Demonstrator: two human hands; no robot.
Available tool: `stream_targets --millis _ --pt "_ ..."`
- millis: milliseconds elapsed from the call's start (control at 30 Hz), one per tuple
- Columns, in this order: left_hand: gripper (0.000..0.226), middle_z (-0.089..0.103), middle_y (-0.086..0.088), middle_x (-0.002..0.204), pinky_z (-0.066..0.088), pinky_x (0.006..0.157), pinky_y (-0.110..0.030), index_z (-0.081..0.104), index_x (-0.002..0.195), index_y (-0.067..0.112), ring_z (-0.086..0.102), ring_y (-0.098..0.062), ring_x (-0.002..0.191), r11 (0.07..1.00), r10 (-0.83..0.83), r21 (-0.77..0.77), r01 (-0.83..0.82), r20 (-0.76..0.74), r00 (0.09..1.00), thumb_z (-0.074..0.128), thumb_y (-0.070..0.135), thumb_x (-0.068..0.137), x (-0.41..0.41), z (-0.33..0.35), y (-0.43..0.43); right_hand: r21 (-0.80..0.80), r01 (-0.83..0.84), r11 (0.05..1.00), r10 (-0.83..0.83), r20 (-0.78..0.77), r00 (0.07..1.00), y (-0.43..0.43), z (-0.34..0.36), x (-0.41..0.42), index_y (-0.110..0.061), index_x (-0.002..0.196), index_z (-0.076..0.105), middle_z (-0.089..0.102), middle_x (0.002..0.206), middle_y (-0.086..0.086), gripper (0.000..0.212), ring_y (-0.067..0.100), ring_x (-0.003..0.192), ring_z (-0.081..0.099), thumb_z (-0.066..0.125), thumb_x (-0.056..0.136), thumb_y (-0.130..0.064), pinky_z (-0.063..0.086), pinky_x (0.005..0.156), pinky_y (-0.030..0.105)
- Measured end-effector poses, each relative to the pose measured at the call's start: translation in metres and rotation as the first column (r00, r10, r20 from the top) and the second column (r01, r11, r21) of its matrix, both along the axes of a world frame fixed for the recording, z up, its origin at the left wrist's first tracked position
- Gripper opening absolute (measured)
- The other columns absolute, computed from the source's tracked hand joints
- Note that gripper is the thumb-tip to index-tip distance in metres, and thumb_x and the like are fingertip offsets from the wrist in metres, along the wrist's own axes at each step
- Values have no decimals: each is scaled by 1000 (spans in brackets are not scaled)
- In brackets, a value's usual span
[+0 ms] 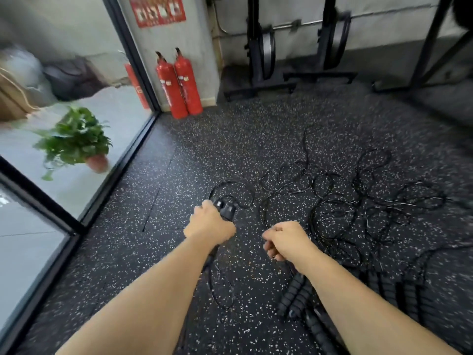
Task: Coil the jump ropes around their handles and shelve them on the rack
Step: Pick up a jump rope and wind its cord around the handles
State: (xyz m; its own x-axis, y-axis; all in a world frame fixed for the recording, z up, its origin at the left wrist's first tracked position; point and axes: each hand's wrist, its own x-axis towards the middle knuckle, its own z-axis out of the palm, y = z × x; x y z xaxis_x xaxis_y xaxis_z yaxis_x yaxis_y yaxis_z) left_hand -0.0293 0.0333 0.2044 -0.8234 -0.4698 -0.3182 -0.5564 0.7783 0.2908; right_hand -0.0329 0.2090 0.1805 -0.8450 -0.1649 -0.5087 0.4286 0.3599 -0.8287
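Note:
My left hand [208,222] grips a pair of black jump-rope handles [226,210] held together, their tops sticking out above my knuckles. A thin black cord loops out from them over the floor. My right hand [282,240] is curled into a fist, and whether it pinches a cord I cannot tell. Tangled black ropes [358,201] lie spread on the speckled floor to the right. More ridged black handles [294,295] lie under my right forearm, with others [409,293] farther right.
Two red fire extinguishers [179,83] stand against the wall pillar ahead. A potted green plant [76,139] sits behind a glass wall [76,185] on the left. Black gym rack frames with weight plates [266,49] stand at the back.

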Motion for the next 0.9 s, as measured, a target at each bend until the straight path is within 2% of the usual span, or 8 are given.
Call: stream_targets --millis 233,333,433,500,600,700,800,900 --pt "59 53 0 95 56 81 -40 45 116 15 60 -23 87 979 -195 -45 198 65 979 73 22 64 54 121 -2 62 -14 998 24 -152 988 -10 81 50 -9 87 66 66 71 4 13 17 59 54 54 93 -12 45 56 32" --pt "59 58 -6 97 56 67 -32 51 116 8 63 -23 83 966 -259 15 258 82 962 74 15 62 78 164 -4 218 -19 976 81 -280 957 -14 109 68 -21 102 57 67 97 -1 10 18 83 62 56 92 -21 50 76 36" --pt "46 60 -9 93 50 61 -31 54 108 7 60 -26 75 954 -268 158 257 54 962 73 10 66 102 203 -6 227 -59 972 133 -327 936 -20 130 84 -19 140 39 52 135 5 52 24 119 53 56 92 -27 44 98 39" --pt "31 58 -10 78 45 56 -27 55 99 7 54 -25 63 927 -239 303 219 32 970 68 5 70 117 226 -7 176 -77 981 140 -378 915 -28 140 94 -14 147 31 46 142 8 66 28 129 46 59 89 -30 40 105 43" --pt "24 57 -7 62 42 49 -21 55 89 8 50 -18 50 836 -215 523 169 29 976 65 3 68 135 251 -8 146 -55 988 116 -452 884 -41 144 103 -11 126 48 59 122 10 51 32 115 54 59 81 -35 45 95 44" --pt "40 59 -9 73 50 52 -25 54 96 8 55 -17 57 678 -131 728 104 -20 991 65 5 58 142 267 -18 107 -23 994 70 -466 882 -48 149 113 -12 102 52 62 100 6 15 26 89 57 52 94 -24 45 79 37" --pt "45 58 -7 74 52 52 -26 56 89 10 55 -17 58 540 3 838 77 -94 996 64 2 45 147 281 -26 133 -4 991 61 -427 902 -47 139 120 -11 102 52 65 100 8 16 21 78 56 42 100 -23 44 67 33" --pt "39 56 -5 65 51 47 -25 54 74 10 53 -15 50 445 175 894 63 -156 972 64 5 37 152 294 -29 277 -26 961 128 -357 925 -36 121 129 -13 98 51 65 102 9 14 22 80 56 41 101 -23 43 67 33"
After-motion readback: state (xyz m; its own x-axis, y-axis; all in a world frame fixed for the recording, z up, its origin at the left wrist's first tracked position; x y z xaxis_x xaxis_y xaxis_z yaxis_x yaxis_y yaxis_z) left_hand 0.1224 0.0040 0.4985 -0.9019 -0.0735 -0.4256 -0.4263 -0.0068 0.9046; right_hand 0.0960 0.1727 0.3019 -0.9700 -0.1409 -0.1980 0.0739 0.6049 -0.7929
